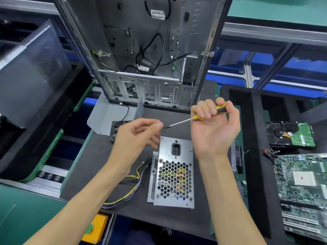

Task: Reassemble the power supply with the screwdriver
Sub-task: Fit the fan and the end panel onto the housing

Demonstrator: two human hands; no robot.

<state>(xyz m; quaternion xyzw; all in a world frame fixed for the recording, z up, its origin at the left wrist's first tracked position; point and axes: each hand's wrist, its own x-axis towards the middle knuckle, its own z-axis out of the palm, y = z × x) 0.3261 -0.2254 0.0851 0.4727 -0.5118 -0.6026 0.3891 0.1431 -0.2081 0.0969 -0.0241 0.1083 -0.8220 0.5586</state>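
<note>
A silver power supply (174,172) with a honeycomb grille and a black socket stands on the dark mat (92,165), its yellow and purple cables (127,195) trailing left. My right hand (215,128) is shut on a yellow and black screwdriver (187,120), held above the supply with the shaft pointing left. A small dark screw (166,127) sits at the screwdriver's tip. My left hand (136,138) hovers just left of that tip, thumb and forefinger pinched close to the screw; whether they touch it I cannot tell.
An open computer case (150,50) stands upright behind the mat. A black fan (115,129) lies behind my left hand. A hard drive (290,135) and a green motherboard (304,184) rest in a foam tray on the right. A dark panel (31,71) leans at the left.
</note>
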